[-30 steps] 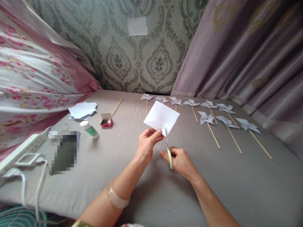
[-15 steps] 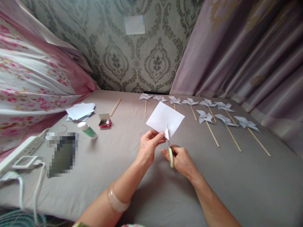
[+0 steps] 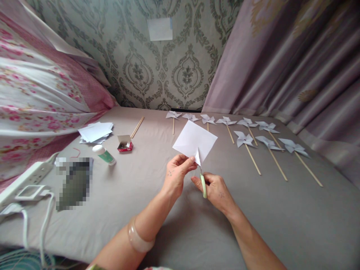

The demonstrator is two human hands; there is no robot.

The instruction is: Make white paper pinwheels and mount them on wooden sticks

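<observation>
A square of white paper (image 3: 194, 138) is held up cornerwise above the cloth-covered surface. My left hand (image 3: 180, 170) pinches its lower corner between thumb and fingers. Green-handled scissors (image 3: 203, 185) are in my right hand (image 3: 215, 189), its fingers wrapped round the handles. Their blades meet the paper near the lower corner, at a slit beside my left fingertips; the paper hides part of the blades. Several white paper pinwheels (image 3: 244, 139) on wooden sticks lie in rows beyond and to the right of my hands.
On the left lie a stack of white paper (image 3: 95, 132), wooden sticks (image 3: 137, 127), a small open red box (image 3: 125, 144) and a white-capped bottle (image 3: 104, 155). A power strip (image 3: 33, 176) with cables (image 3: 46, 221) runs along the left edge. Curtains (image 3: 270, 67) hang at the right.
The paper has shifted slightly left and its right part tilts a little around the slit. Both hands stay almost where they were.
</observation>
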